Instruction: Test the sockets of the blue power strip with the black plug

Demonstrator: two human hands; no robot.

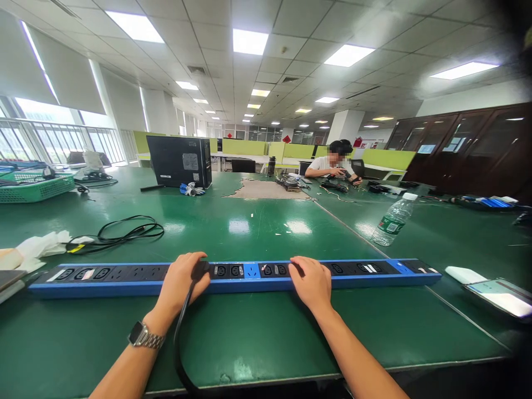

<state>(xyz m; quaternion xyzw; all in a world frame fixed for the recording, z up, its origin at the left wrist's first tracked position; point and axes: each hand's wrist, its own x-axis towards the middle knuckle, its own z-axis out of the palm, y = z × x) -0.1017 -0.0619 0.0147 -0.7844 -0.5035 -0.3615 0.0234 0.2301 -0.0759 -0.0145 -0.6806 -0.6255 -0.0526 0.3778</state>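
Note:
A long blue and black power strip (124,280) lies across the green table (257,332) in front of me. My left hand (183,280) is closed around a black plug (200,270) seated in the strip, and its black cable (179,343) runs down toward the table's near edge. My right hand (310,282) rests flat on the strip to the right of the middle, fingers pressing on its top. A metal watch sits on my left wrist.
A coiled black cable (124,233) and white cloth (41,244) lie left. A water bottle (393,220) stands at the right, a phone (499,293) and white pack (463,274) beyond it. A computer case (178,160), a green basket (35,185) and a seated person (332,166) are farther back.

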